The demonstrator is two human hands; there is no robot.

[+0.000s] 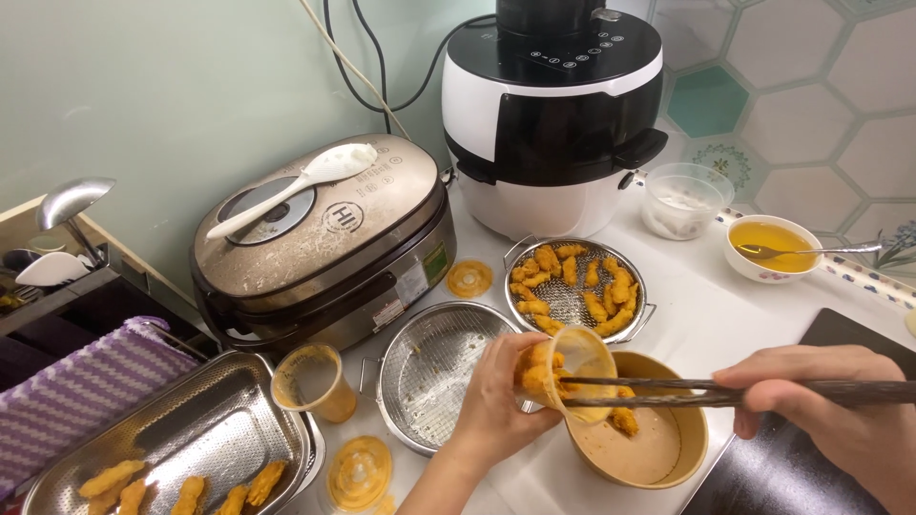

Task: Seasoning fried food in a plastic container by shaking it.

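My left hand (496, 396) grips a small clear plastic cup (565, 367) tilted on its side, holding orange breaded pieces. My right hand (840, 415) holds dark chopsticks (687, 389) whose tips reach into the cup's mouth. Below the cup sits a tan paper bowl (668, 453) with pale sauce and one breaded piece (625, 418) at its rim. Behind it a round metal strainer basket (637, 277) carries several breaded pieces. An empty round strainer (434, 367) lies to the left of my left hand.
A brown rice cooker (324, 248) with a white paddle (301, 183) stands at left, a black-and-white cooker (558, 114) behind. A steel tray (191, 439) with breaded pieces, an empty cup (310, 380), lids (358, 472), an oil bowl with spoon (771, 246) and a clear container (682, 198) surround them.
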